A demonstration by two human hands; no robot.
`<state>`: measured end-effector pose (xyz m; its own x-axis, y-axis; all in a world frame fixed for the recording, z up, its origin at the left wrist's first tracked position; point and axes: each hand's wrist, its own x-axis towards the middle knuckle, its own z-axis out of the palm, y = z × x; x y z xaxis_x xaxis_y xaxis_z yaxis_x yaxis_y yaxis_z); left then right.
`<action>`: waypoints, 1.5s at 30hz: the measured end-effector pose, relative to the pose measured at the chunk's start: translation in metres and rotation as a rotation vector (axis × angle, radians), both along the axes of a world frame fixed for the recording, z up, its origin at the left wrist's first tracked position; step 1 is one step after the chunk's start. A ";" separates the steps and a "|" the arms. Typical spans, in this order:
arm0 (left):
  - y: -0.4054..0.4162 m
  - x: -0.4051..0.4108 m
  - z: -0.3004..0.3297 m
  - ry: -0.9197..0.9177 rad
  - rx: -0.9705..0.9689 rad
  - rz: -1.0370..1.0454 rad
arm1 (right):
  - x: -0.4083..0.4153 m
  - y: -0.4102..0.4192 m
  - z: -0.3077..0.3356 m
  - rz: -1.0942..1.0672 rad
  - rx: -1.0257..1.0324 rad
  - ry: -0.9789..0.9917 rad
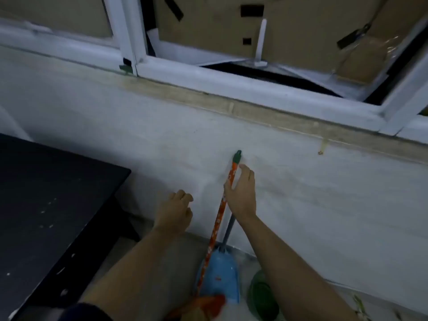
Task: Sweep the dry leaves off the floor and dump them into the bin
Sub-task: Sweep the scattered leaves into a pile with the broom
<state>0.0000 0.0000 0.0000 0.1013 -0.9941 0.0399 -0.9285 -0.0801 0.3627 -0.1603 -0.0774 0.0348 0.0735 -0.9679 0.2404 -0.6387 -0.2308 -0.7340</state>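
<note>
A broom with an orange patterned handle [217, 224] and a green cap leans upright against the white wall. Its red-orange head [203, 306] is at the bottom edge. Beside it stands a blue dustpan [220, 274] with a grey stick handle. My right hand [242, 193] is at the upper part of the broom handle. The thumb lies across it and the fingers are straight, not closed round it. My left hand [174, 210] hovers to the left of the handle with loosely curled fingers and holds nothing. A few leaves [359, 306] lie on the floor at the bottom right.
A black table [46, 205] fills the left side, close to my left arm. A green rounded container [261, 293] sits on the floor right of the dustpan. Above the wall runs a white window frame [231, 82] backed with cardboard.
</note>
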 end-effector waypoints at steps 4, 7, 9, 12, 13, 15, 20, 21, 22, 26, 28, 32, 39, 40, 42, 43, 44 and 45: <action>-0.008 -0.005 -0.025 0.062 0.045 0.051 | 0.011 -0.025 -0.019 -0.078 0.062 -0.106; -0.014 -0.009 -0.042 0.073 0.083 0.090 | 0.017 -0.041 -0.029 -0.138 0.103 -0.157; -0.018 -0.012 -0.046 0.082 0.102 0.104 | 0.020 -0.050 -0.034 -0.165 0.123 -0.181; -0.023 -0.016 -0.052 0.093 0.142 0.114 | 0.025 -0.060 -0.038 -0.193 0.126 -0.224; -0.024 -0.017 -0.053 0.088 0.155 0.118 | 0.026 -0.062 -0.038 -0.204 0.119 -0.231; -0.026 -0.018 -0.054 0.083 0.166 0.120 | 0.026 -0.064 -0.038 -0.213 0.114 -0.229; -0.034 -0.020 -0.053 0.128 0.141 0.121 | 0.017 -0.065 -0.038 -0.142 0.093 -0.215; -0.035 -0.022 -0.053 0.141 0.136 0.118 | 0.015 -0.063 -0.038 -0.120 0.086 -0.213; -0.036 -0.024 -0.052 0.156 0.134 0.112 | 0.013 -0.061 -0.039 -0.098 0.078 -0.210; -0.041 -0.037 -0.051 0.216 0.148 0.056 | 0.004 -0.041 -0.042 -0.014 0.086 -0.206; -0.039 -0.046 -0.054 0.277 0.171 0.021 | -0.003 -0.026 -0.037 0.018 0.082 -0.215; -0.028 -0.059 -0.068 0.449 0.353 -0.039 | -0.019 0.005 -0.020 0.089 0.148 -0.255; 0.010 -0.082 -0.087 0.791 0.445 -0.010 | -0.045 0.040 -0.012 0.183 0.148 -0.246; 0.016 -0.084 -0.083 0.808 0.441 -0.006 | -0.047 0.044 -0.010 0.197 0.155 -0.255; 0.029 -0.087 -0.075 0.813 0.418 -0.028 | -0.051 0.055 -0.006 0.225 0.177 -0.268; 0.036 -0.087 -0.072 0.821 0.402 -0.040 | -0.052 0.061 -0.003 0.239 0.183 -0.277; 0.043 -0.086 -0.068 0.837 0.388 -0.050 | -0.052 0.068 0.000 0.253 0.186 -0.288; 0.051 -0.084 -0.066 0.853 0.375 -0.059 | -0.052 0.076 0.003 0.265 0.188 -0.300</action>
